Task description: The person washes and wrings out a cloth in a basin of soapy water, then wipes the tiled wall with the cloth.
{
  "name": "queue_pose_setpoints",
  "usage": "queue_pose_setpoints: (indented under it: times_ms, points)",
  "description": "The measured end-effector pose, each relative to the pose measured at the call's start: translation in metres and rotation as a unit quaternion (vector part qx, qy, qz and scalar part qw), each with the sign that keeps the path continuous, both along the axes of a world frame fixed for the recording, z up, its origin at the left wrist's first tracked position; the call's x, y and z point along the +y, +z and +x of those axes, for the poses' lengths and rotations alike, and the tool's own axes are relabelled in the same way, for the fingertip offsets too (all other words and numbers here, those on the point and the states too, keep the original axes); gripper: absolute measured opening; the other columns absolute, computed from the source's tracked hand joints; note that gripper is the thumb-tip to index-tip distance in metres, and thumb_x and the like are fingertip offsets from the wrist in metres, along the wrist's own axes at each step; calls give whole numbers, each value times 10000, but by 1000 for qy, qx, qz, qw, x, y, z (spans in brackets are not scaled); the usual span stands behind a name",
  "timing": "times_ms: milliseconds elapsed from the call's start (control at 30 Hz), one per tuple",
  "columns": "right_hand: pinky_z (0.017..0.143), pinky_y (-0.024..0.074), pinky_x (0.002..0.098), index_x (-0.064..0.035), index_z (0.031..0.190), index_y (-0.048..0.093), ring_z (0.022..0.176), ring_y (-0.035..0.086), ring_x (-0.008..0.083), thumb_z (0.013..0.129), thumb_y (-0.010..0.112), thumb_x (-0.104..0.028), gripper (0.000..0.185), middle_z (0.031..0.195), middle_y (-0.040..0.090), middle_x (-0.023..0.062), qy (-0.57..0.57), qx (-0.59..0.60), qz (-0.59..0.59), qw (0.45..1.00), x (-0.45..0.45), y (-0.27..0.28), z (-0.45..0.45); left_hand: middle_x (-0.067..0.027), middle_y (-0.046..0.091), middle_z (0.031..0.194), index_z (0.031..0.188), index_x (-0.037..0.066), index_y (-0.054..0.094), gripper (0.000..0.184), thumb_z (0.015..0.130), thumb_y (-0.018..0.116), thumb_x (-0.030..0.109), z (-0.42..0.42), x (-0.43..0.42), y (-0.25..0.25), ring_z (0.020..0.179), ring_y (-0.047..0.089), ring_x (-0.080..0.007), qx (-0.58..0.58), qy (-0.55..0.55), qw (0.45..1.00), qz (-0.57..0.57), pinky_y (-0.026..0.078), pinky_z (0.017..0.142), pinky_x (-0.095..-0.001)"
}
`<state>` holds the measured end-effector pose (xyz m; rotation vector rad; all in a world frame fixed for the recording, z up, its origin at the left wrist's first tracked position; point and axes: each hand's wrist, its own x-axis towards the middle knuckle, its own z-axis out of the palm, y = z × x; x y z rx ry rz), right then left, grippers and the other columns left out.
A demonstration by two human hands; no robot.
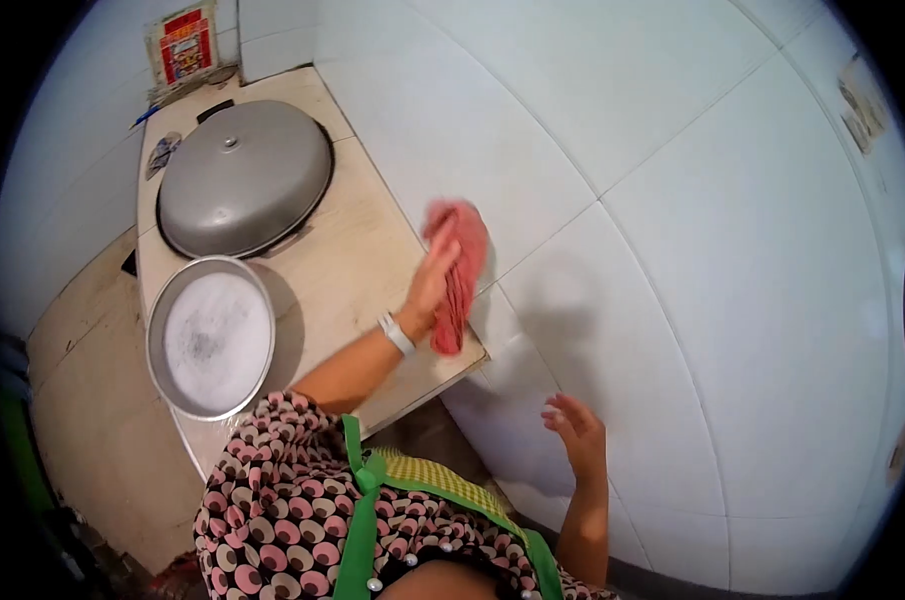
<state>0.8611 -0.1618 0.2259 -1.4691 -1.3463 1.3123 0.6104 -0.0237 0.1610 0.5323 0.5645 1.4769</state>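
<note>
A red cloth (458, 290) is bunched under my left hand (432, 285), which presses it against the white tiled wall just above the counter's right edge. A pale band circles that wrist. Low on the right, my right hand (577, 428) hangs in front of the wall with loosely curled, parted fingers and nothing in it. To the left of my left forearm stands a round metal basin (157, 350) filled with white suds (223, 325). Darker specks float in the middle of the foam.
A large wok with a domed grey lid (238, 180) sits at the counter's far end. A crumpled rag (163, 153) lies beside it. The tiled counter (358, 240) meets the wall (613, 130) on the right. A red printed poster (187, 45) hangs at the back.
</note>
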Motion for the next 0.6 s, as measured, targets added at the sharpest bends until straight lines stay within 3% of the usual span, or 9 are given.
queue_pose_setpoints:
  times_ms: [67,133,267,333,400,500,533,567,600]
  points:
    - [768,509,320,28,1140,540,914,616,222,853,564,-43,297,1067,605,138,-79,-20,-18,997,-18,-10,20,-85,323,1407,1395,17,256,497,967,377,239,-20,45,16,1290,305,-175,83,67,988,109,224,1068,-281]
    - [785,503,318,24,1159,531,927,610,217,861,575,-66,314,1092,596,137,-97,-16,-58,993,-43,-24,40,-95,279,1435,1395,7,247,482,979,324,237,-33,100,18,1330,238,-182,201,146,952,180,182,1085,-286]
    - [801,498,329,19,1185,518,952,599,218,871,602,-148,365,1120,587,132,-157,21,-169,973,-86,-49,58,-126,276,1432,1377,-4,286,474,965,329,227,-29,194,26,1340,219,-227,274,208,904,254,154,1095,-318]
    - [799,501,329,26,1159,533,938,603,223,867,584,-112,327,1097,595,126,-168,8,-182,969,-99,-53,58,-185,341,1350,1341,-2,344,461,942,348,229,-6,227,15,1260,284,-346,408,368,803,232,182,1071,-384]
    - [797,504,328,34,1134,547,924,608,227,864,565,-76,293,1075,603,120,-174,1,-198,965,-106,-49,59,-215,404,1263,1337,10,354,455,931,340,214,10,216,22,1147,367,-373,506,429,722,197,248,1008,-437]
    - [807,500,325,33,1163,528,932,604,223,873,557,-90,316,1081,600,119,-168,3,-238,957,-104,-49,61,-218,480,1107,1336,19,358,459,916,347,206,48,183,28,997,423,-368,473,366,765,240,290,900,-495]
    - [829,483,345,24,1193,514,975,586,228,865,592,-161,384,1108,588,123,-158,12,-237,958,-105,-54,69,-202,504,1002,1317,7,372,478,873,389,183,66,161,29,910,432,-343,546,342,728,233,306,819,-507]
    - [851,466,365,16,1222,499,1019,567,233,857,628,-231,460,1136,577,126,-146,22,-233,961,-104,-61,76,-199,505,909,1264,-9,413,480,818,445,165,72,133,64,850,446,-335,722,112,663,162,303,788,-509]
    - [851,466,365,16,1222,499,1019,567,233,857,628,-231,460,1136,577,126,-140,22,-236,961,-99,-70,82,-178,526,823,1167,10,489,436,752,498,142,110,113,36,767,468,-331,617,286,679,275,310,757,-505]
